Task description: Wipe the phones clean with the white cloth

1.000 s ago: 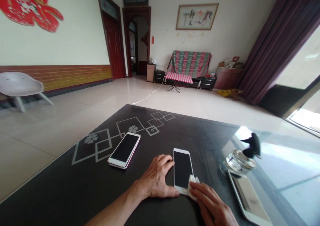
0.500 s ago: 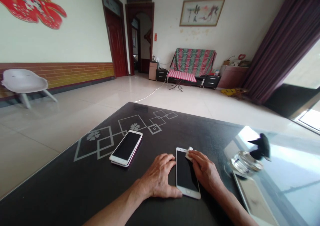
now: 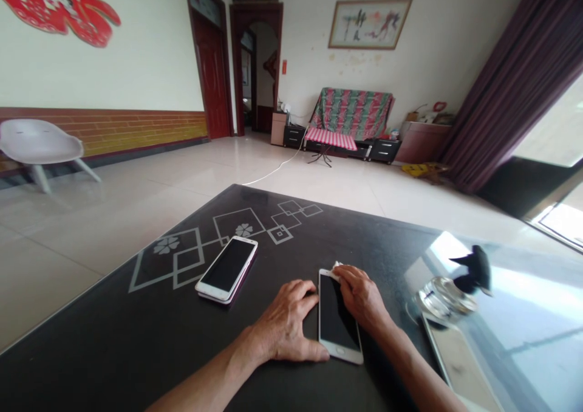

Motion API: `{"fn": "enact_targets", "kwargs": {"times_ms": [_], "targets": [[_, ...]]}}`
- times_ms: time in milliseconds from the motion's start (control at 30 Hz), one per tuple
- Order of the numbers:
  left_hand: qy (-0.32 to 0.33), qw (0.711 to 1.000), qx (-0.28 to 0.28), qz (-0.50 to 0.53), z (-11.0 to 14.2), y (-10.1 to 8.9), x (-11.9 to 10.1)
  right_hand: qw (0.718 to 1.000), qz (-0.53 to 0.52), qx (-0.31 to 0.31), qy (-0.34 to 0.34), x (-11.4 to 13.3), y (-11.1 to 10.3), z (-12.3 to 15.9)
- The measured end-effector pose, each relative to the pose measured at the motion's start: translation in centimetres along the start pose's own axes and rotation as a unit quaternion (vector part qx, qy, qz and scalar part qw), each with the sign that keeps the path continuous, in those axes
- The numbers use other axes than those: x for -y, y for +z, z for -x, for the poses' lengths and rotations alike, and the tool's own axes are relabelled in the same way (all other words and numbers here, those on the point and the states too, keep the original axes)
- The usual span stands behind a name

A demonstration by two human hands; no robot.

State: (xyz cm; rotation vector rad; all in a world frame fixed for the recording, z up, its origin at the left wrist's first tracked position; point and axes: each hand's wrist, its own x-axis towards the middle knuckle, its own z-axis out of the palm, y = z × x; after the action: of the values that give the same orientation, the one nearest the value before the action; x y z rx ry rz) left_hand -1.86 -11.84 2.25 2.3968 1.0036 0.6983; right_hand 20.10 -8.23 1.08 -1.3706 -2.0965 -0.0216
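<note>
A white-framed smartphone (image 3: 339, 324) with a dark screen lies face up on the black table (image 3: 150, 345). My left hand (image 3: 291, 324) steadies it, fingertips along its left edge and thumb at its lower left corner. Over the upper right of the screen, my right hand (image 3: 362, 293) presses a small white wad of tissue or cloth (image 3: 337, 264) to the top edge; most of the wad is hidden under the fingers. To the left lies another white smartphone (image 3: 228, 267), apparently stacked on one with a pinkish edge.
At the right stands a clear spray bottle (image 3: 446, 296) with a black trigger head, beside a pale flat device or panel (image 3: 460, 357). Beyond the table are a white chair (image 3: 40, 141) and a small table with a striped cover (image 3: 330, 138).
My right hand has moved up and left with the white wad, to the phone's top edge. The left hand keeps its hold; the view has shifted slightly.
</note>
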Motion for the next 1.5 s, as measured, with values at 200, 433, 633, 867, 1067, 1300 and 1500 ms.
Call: {"fn": "enact_targets", "kwargs": {"times_ms": [200, 433, 633, 867, 1067, 1300, 1500], "targets": [[-0.009, 1.000, -0.006, 0.011, 0.1, -0.1, -0.2, 1.000, -0.004, 0.015, -0.022, 1.1, 1.3, -1.4], [-0.002, 1.000, -0.011, 0.003, 0.1, -0.1, -0.3, 0.998, -0.007, 0.042, -0.043, 1.3, 1.0, -1.6], [0.000, 1.000, -0.021, 0.013, 0.2, 0.3, -0.1, 0.999, 0.038, 0.031, -0.001, -0.1, -0.5, 0.0], [0.004, 1.000, -0.019, 0.012, 0.1, 0.2, -0.1, 0.992, 0.109, 0.001, 0.067, -0.3, -0.6, 1.4], [0.011, 1.000, -0.018, 0.003, 0.1, 0.3, 0.1, 0.990, 0.107, -0.014, 0.094, 0.2, -0.5, 2.1], [0.038, 0.998, -0.026, -0.037, 0.2, 0.6, 0.4, 0.989, 0.100, -0.020, 0.105, 2.4, -1.8, 3.9], [0.044, 0.996, -0.034, -0.073, 0.1, 0.9, 0.6, 0.991, 0.092, -0.010, 0.093, 4.7, -3.1, 6.5]]}}
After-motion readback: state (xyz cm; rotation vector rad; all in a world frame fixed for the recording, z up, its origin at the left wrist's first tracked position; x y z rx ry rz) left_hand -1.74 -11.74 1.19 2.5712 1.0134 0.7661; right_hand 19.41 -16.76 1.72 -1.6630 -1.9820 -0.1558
